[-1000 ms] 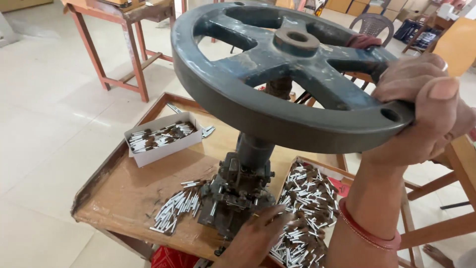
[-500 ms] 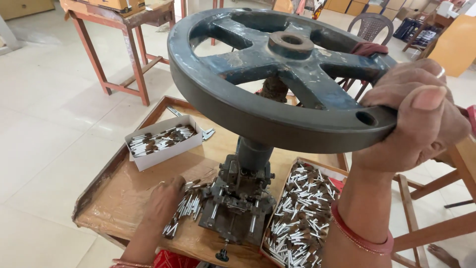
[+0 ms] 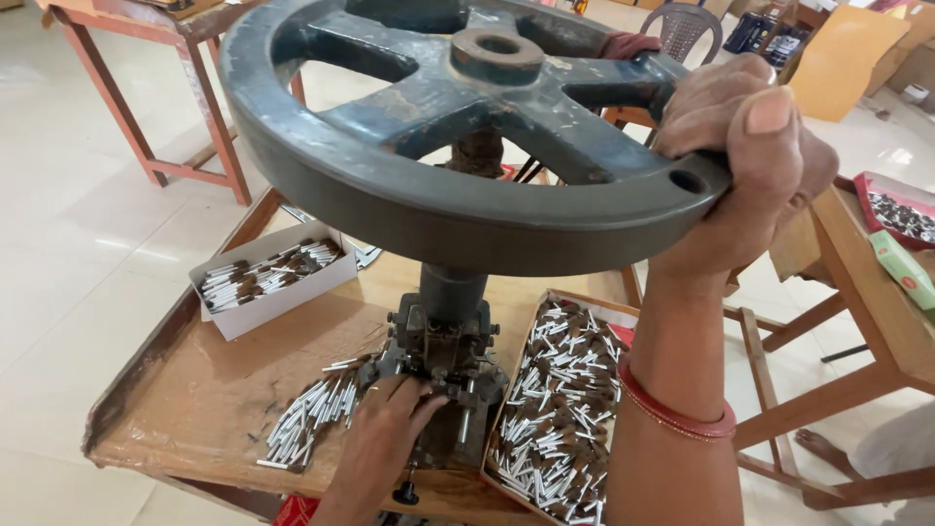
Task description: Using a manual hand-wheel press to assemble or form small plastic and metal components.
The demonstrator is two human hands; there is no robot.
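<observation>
A large dark grey iron handwheel (image 3: 409, 185) tops a small screw press (image 3: 443, 360) on a low wooden table (image 3: 205, 390). My right hand (image 3: 745, 166) grips the wheel's rim at the right. My left hand (image 3: 385, 433) reaches down to the base of the press, fingertips at its jaws; whether it pinches a piece I cannot tell. A loose pile of thin white tubes (image 3: 312, 414) lies just left of that hand.
A tray of brown-tipped white pieces (image 3: 560, 409) sits right of the press. A white box (image 3: 268, 282) with similar pieces stands at the back left. Wooden tables, a plastic chair (image 3: 696, 24) and another person's bare foot (image 3: 828, 453) surround the spot.
My left hand moved from the tube pile on the left to the jaws of the press. My right hand has swung the wheel rim, and the view has come closer.
</observation>
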